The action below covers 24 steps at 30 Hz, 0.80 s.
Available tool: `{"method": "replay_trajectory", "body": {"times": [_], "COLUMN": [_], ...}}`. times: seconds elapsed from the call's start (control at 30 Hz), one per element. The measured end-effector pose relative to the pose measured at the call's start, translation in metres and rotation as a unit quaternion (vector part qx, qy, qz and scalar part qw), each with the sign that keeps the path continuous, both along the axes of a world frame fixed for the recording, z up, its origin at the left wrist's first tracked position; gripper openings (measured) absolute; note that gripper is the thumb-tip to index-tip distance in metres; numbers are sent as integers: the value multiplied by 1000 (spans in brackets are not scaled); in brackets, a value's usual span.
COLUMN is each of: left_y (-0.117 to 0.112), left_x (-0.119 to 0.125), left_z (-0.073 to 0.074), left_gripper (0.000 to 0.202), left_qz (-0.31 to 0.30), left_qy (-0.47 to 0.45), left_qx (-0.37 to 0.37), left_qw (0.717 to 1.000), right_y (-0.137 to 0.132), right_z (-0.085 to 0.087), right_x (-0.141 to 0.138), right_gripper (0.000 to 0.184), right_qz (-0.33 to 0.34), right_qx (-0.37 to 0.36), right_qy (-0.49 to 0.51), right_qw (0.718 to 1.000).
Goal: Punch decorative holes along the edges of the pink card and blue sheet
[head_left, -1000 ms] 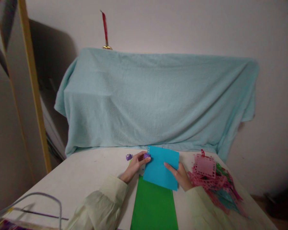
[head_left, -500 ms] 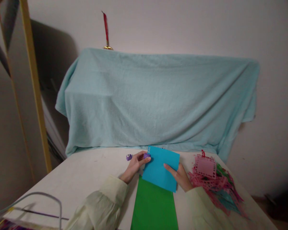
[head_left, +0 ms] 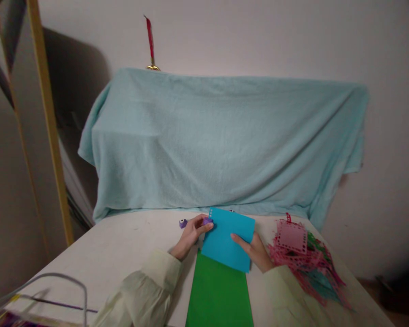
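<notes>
**Punching along the edge of a blue sheet: only just begun**

The left hand (head_left: 191, 236) is pressing its grip together around a small purple punch (head_left: 207, 221), which is sitting on the far left corner of the blue sheet (head_left: 226, 243). The right hand (head_left: 255, 250) is steadying the sheet at its near right side. Its fingers are lying across the paper's face and the thumb is hidden, apparently pinching from beneath.

Judging by the sheet, the work is at an early stage. A short row of small holes is showing along the left edge near the far corner, and the rest of that edge and the other edges are looking untouched.

The sheet is a clean, flat, bright blue rectangle, turned at a slight angle. It is being held at the middle of the desk (head_left: 122, 245), overlapping the far end of a green sheet (head_left: 218, 295).

A second purple punch (head_left: 183, 223) is lying just left of the left hand. A pile of pink punched scraps (head_left: 293, 254) is lying to the right of the right hand.
</notes>
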<state>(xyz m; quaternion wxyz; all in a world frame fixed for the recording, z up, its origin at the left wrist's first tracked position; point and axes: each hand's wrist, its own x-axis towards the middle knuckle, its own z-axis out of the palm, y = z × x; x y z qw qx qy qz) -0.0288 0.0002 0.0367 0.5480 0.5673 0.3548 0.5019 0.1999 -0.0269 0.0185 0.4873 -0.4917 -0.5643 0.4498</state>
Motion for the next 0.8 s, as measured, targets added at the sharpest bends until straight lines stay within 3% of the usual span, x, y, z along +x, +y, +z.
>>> {"method": "replay_trajectory", "body": {"times": [0.33,0.53,0.8], "left_y": [5,2,-4], "left_x": [-2,-3,4], "left_z": [-3,0,7], "left_gripper": [31,32,35], "left_qz": [25,30,6], "left_qy": [3,-11,6], "left_qx": [-2,-17,12], "left_qw": [1000,999,1000], "right_y": [1,-1,-4], "right_z": [-1,3,4], "right_x": [-1,-2,0], "right_gripper": [49,42,42], "right_qz": [-26,-2,-62], "right_qx": [4,14,-6], "right_qy": [-40,-53,-31], "right_qw": [999,998,998]}}
